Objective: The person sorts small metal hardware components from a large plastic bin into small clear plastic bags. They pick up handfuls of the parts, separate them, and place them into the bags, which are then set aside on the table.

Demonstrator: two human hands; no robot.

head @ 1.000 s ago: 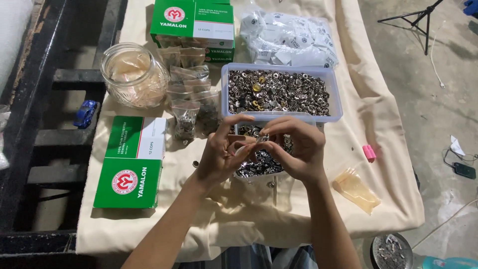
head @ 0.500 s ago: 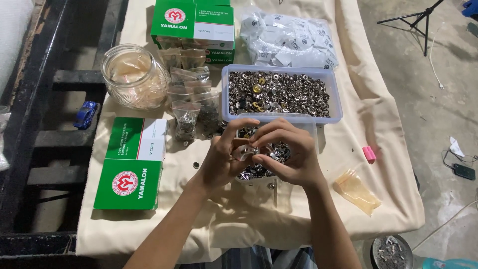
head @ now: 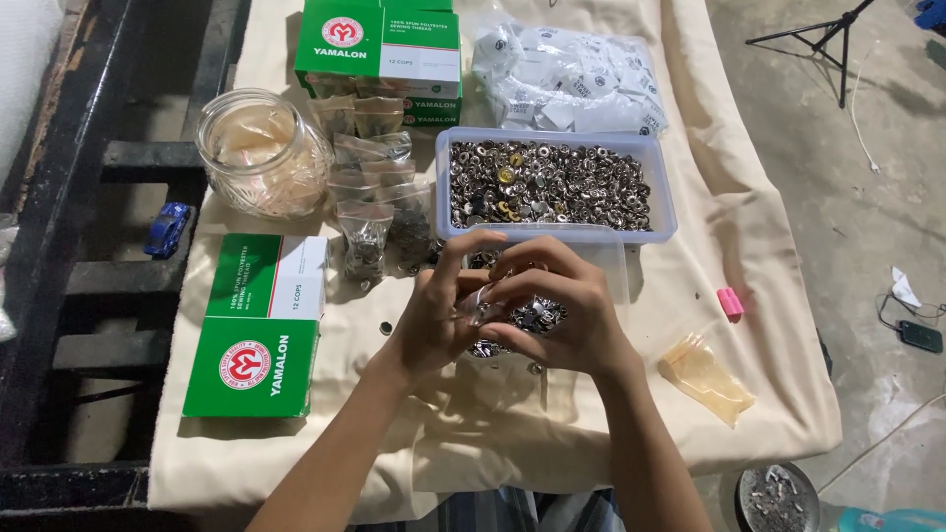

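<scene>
While both hands meet over the middle of the table, the left hand [head: 439, 320] curls its fingers in towards the right hand [head: 562, 310], and between their fingertips sits a small clear bag [head: 475, 303], pinched from both sides; what is inside it I cannot tell. Just under the hands lies a heap of metal snaps [head: 527, 320] in a shallow clear tray [head: 611, 258], partly hidden by the right hand. Right behind that, touching the tray's far edge, stands a clear tub [head: 662, 212] filled with more silver fasteners, a few brass ones among them. To the left of the hands a few filled little bags [head: 367, 241] lean together, and a single loose snap [head: 386, 327] lies on the cloth near the left wrist. Further left sits a green box [head: 258, 330] lying flat, and behind it a glass jar [head: 258, 150] stuffed with empty clear bags. At the far edge two more green boxes [head: 379, 44] are stacked, with a big bag of white packets [head: 567, 74] beside them. To the right of the hands, well apart, lie a small pink piece [head: 729, 302] and a yellowish bag [head: 705, 374]. A cream cloth [head: 473, 433] covers the table; a blue toy car [head: 166, 229] rests on the dark frame at left.
</scene>
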